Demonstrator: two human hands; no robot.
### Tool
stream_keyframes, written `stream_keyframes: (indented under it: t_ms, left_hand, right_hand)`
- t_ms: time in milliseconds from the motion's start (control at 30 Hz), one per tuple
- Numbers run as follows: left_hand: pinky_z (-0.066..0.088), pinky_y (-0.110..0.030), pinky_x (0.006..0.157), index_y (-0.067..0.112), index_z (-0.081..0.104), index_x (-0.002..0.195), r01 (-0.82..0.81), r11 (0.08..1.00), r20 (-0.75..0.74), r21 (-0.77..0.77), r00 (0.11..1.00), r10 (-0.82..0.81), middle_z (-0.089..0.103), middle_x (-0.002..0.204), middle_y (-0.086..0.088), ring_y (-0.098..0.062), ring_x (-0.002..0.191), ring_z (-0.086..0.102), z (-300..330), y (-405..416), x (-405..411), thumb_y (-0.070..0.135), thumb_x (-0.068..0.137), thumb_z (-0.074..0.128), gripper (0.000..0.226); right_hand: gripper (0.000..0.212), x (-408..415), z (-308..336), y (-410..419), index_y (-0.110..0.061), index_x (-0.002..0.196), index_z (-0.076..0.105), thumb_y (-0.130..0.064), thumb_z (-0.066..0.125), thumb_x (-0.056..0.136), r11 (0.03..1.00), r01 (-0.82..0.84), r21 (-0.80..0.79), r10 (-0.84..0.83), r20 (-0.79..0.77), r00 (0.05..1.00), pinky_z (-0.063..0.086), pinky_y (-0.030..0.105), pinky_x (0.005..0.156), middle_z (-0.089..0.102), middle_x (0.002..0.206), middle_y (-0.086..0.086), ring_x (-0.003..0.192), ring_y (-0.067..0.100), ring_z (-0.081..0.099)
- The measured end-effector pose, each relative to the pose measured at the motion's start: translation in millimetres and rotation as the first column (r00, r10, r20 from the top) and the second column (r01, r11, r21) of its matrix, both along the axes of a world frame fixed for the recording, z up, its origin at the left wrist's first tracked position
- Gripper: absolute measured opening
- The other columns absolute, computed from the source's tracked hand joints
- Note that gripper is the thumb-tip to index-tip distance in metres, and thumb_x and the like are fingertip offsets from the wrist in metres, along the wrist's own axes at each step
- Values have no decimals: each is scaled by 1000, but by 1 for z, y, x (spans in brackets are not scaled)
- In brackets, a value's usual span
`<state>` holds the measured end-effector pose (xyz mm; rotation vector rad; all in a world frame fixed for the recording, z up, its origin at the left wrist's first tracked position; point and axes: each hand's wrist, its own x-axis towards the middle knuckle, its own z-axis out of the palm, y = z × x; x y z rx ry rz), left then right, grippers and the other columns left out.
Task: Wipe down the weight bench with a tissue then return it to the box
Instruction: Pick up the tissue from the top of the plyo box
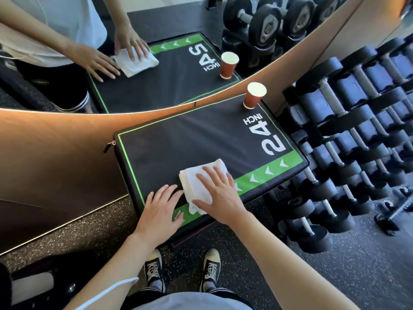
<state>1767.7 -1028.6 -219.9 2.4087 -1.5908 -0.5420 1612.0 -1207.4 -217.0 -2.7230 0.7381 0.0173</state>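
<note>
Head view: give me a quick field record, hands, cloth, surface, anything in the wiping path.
right hand: flat, pressing the white cloth
left hand: flat on the pad beside the cloth
surface: black padded box, green border, marked 24 INCH
obstacle: paper cup upright at far right corner
tissue box: not visible

Bench top (190,142): open black surface across middle and far-left; paper cup (254,96) upright at far-right corner; mirror wall (67,139) closes far and left sides; dumbbell rack (348,139) close along right edge; both hands and a folded tissue (199,182) occupy near edge.
</note>
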Motion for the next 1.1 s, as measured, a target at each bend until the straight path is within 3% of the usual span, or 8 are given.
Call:
stream_keyframes:
  t_ms: [100, 233, 333, 467, 667, 900, 1100]
  left_hand:
    - [28, -54, 126, 24, 49, 154, -17, 1000, 9, -19, 1000, 17, 37, 166, 3, -22, 156, 29, -4, 9, 1, 47, 98, 60, 61]
    - [27, -54, 127, 27, 48, 155, -31, 999, 13, -24, 999, 31, 33, 168, 6, -20, 157, 27, -7, 13, 0, 47, 100, 58, 60]
    - [26, -54, 127, 27, 46, 155, -45, 999, 14, -21, 999, 45, 31, 169, 7, -20, 158, 24, -9, 13, -4, 47, 100, 57, 60]
    - [28, -56, 125, 25, 51, 152, -74, 997, 16, -30, 997, 75, 36, 166, 5, -22, 156, 29, -7, 10, -7, 44, 97, 61, 59]
    - [30, -56, 124, 24, 54, 148, -102, 994, 13, -46, 995, 103, 40, 163, 5, -23, 154, 33, -7, 9, -12, 41, 94, 66, 58]
    - [29, -56, 125, 24, 55, 147, -111, 993, 24, -38, 993, 112, 40, 163, 5, -23, 155, 32, -9, 8, -12, 41, 94, 65, 56]
    - [30, -56, 124, 24, 55, 146, -120, 993, 29, -5, 992, 120, 40, 163, 3, -25, 155, 32, -7, 4, -15, 39, 94, 67, 56]
  right_hand:
    - [94, 10, -6, -21, -37, 162, 21, -82, 51, 86, 990, -127, 54, 132, -92, 987, 6, 59, 127, 4, 174, -9, 160, 25, -4]
    - [95, 7, -15, -35, -41, 162, 15, -84, 47, 84, 979, -205, 22, 206, -88, 975, 6, 57, 127, 9, 173, -7, 160, 24, 1]
    - [89, 1, -22, -30, -37, 159, 28, -80, 50, 84, 981, -187, -55, 186, -26, 982, 21, 57, 123, 26, 165, -4, 153, 27, 23]
    - [66, -8, -37, -5, -31, 145, 50, -70, 52, 92, 983, -58, -177, 82, 133, 988, 39, 49, 103, 47, 141, -1, 124, 26, 47]
    - [44, -7, -39, 15, -33, 135, 55, -59, 49, 100, 983, 110, -144, -84, 177, 981, 43, 46, 91, 48, 133, -2, 115, 28, 47]
    - [58, -20, -27, -10, -26, 137, 56, -65, 55, 95, 987, -83, -138, 103, 149, 983, 35, 49, 107, 49, 139, -3, 127, 26, 46]
    - [46, -6, -31, -9, -20, 124, 61, -57, 55, 98, 980, -62, -189, 85, 115, 990, 42, 45, 84, 56, 115, 0, 99, 29, 49]
